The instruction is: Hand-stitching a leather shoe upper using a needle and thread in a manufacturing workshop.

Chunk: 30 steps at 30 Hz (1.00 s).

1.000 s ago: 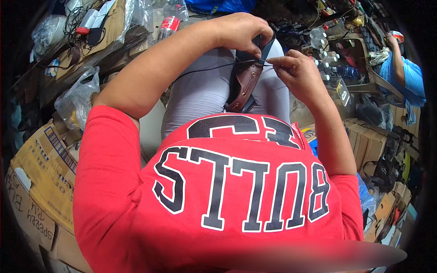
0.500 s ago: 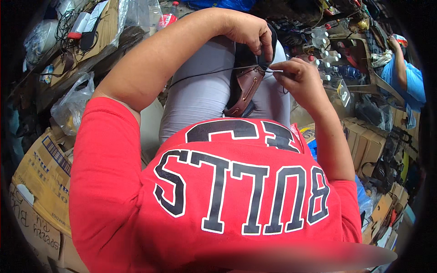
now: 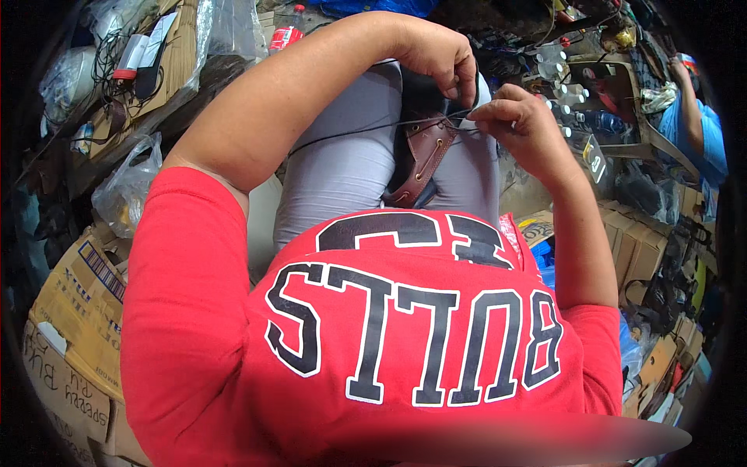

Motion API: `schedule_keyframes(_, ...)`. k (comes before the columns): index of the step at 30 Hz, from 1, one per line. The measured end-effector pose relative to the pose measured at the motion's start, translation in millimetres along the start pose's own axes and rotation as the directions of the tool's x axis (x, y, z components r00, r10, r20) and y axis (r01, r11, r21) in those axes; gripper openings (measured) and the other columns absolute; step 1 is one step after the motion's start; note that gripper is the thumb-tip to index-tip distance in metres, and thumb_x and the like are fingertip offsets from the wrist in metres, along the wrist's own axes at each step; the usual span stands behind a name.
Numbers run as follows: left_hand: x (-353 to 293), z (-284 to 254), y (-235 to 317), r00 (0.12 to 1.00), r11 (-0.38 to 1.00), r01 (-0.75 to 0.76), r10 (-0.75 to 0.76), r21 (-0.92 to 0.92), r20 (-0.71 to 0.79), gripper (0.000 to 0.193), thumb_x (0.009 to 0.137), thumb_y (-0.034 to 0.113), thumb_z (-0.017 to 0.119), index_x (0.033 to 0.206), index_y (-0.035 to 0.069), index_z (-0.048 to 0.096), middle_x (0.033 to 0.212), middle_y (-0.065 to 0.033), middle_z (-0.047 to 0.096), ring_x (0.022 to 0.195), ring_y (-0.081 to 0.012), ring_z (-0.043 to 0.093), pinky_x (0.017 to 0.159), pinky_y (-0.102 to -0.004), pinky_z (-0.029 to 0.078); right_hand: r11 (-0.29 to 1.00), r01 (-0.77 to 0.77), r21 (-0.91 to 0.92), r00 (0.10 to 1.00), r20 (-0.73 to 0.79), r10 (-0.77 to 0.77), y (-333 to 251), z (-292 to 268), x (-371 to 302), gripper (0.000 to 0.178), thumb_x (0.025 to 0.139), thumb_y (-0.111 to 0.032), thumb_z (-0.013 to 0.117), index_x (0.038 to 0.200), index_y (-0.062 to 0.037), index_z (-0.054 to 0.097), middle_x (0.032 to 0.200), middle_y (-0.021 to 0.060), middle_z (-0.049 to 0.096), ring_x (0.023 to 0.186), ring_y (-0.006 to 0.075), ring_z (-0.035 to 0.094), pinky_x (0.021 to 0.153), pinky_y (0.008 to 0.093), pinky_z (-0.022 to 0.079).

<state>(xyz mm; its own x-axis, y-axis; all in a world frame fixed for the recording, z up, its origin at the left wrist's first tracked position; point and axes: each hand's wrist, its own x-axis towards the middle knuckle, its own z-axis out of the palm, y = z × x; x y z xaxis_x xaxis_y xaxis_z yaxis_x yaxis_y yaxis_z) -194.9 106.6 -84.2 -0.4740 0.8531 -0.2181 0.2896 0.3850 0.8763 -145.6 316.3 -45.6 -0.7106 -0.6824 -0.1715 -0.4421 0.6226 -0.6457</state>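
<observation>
A brown leather shoe (image 3: 424,159) with eyelets and light lacing along its side lies between my grey-trousered thighs (image 3: 342,148). A black cord (image 3: 350,132) runs across from the left to the shoe's upper edge. My right hand (image 3: 521,124) pinches the cord at the right of the shoe, thumb and forefinger together. Just above the shoe, my left hand (image 3: 451,66) hangs with curled fingers, its forefinger and thumb pointing down. Whatever lies between those left fingertips is too small to make out. The shoe's far end is partly hidden by my left hand.
Several clear bottles (image 3: 556,82) stand at the right, near a wooden frame (image 3: 630,93). A person in a blue shirt (image 3: 696,132) is at the far right. Cardboard boxes (image 3: 74,311) lie at the left, below a plastic bag (image 3: 128,187). A red-labelled bottle (image 3: 286,37) stands at the back.
My right hand has shifted slightly right and its fingers are drawn closer together. My left hand has moved a little right, and its fingertips sit lower over the shoe.
</observation>
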Motion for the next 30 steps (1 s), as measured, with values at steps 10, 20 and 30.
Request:
schedule_keyframes(10, 7, 6, -1, 1.000, 1.000, 0.018, -0.018, 0.000, -0.013, 0.021, 0.070, 0.005, 0.070, 0.091, 0.006, 0.072, 0.089, -0.0069, 0.061, 0.086, -0.0204, 0.059, 0.080, -0.0298, 0.047, 0.979, -0.043, 0.200, 0.999, 0.026, 0.039, 17, 14, -6, 0.029, 0.071, 0.008, 0.062, 0.093, -0.0089, 0.071, 0.080, 0.0037, 0.057, 0.074, 0.0133, 0.058, 0.067, 0.0251, 0.047)
schedule_keyframes(20, -66, 94, 36, 0.743, 0.927, 0.349, -0.185, 0.137, -0.643, 0.035, 0.073, 0.025, 0.072, 0.098, 0.001, 0.065, 0.100, -0.0131, 0.058, 0.094, -0.0306, 0.058, 0.082, -0.0366, 0.046, 0.881, -0.149, 0.449, 0.981, 0.176, 0.076, 40, 15, -7, 0.027, 0.080, -0.001, 0.064, 0.103, -0.0126, 0.071, 0.078, -0.0030, 0.048, 0.071, 0.0075, 0.046, 0.060, 0.0219, 0.039)
schedule_keyframes(30, -62, 116, 40, 0.595, 0.969, 0.245, -0.149, 0.001, -0.790, 0.026, 0.068, 0.010, 0.074, 0.082, 0.003, 0.052, 0.082, -0.0122, 0.053, 0.076, -0.0306, 0.056, 0.070, -0.0380, 0.044, 0.887, -0.114, 0.448, 0.977, 0.213, 0.018, 41, 17, -4, 0.030, 0.080, 0.003, 0.061, 0.104, -0.0110, 0.070, 0.081, -0.0050, 0.043, 0.075, 0.0053, 0.044, 0.063, 0.0188, 0.037)
